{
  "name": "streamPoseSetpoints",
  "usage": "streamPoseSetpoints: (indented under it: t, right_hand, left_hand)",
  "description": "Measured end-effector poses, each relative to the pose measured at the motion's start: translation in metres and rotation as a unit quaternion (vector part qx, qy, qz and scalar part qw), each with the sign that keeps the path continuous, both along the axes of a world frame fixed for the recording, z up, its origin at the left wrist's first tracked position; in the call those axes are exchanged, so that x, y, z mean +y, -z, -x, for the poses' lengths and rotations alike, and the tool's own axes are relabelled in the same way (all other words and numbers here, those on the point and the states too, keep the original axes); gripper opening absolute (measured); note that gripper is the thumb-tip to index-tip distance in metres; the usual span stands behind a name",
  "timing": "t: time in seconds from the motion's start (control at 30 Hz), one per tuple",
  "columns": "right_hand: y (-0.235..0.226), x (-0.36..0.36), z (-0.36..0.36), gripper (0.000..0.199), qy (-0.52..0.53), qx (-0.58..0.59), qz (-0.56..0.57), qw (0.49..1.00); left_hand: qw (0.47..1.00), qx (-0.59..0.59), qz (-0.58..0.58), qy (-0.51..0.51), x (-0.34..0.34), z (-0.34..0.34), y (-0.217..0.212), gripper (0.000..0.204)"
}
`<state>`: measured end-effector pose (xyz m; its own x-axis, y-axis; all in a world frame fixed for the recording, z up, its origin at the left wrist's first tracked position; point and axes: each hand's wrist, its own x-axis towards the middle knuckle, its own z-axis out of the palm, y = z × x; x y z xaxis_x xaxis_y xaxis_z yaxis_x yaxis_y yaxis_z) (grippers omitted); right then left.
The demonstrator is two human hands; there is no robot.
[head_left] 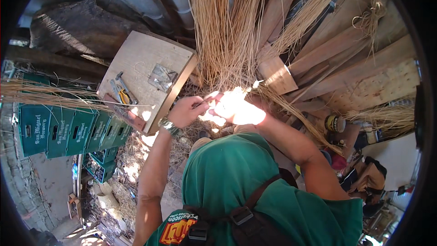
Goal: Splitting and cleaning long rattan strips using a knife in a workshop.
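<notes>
My left hand (183,112), with a watch at the wrist, is closed with its fingertips pinched together in front of my chest. Between them is a small dark, thin thing that I cannot make out. Close against it on the right is my right hand (239,108), bleached by strong sunlight, so its fingers and anything in them are lost in the glare. Just beyond both hands hangs a tall bundle of thin straw-coloured strands (223,23), its lower ends tangled.
A wooden table (150,50) stands to the left, bearing a hammer (120,78), yellow-handled pliers (123,96) and a metal plate (161,77). Stacked green crates (57,130) are farther left. Boards (327,50), more strand bundles (314,14) and a round tin (335,123) lie right.
</notes>
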<state>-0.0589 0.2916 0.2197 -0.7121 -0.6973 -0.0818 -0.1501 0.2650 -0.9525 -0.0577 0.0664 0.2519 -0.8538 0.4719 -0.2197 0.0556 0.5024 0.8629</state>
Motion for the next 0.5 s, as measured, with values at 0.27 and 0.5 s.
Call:
streamPoseSetpoints:
  t: [0.27,0.5]
  right_hand:
    - [-0.093,0.297,0.111,0.014,0.492,0.413,-0.111,0.758]
    - [-0.204,0.377,0.15,0.035,0.815,0.355,-0.114,0.444]
  left_hand:
    - [0.979,-0.167,0.111,-0.023,-0.15,0.003,-0.057,0.031]
    - [0.984,-0.08,-0.148,-0.054,-0.098,0.031,-0.158,0.016]
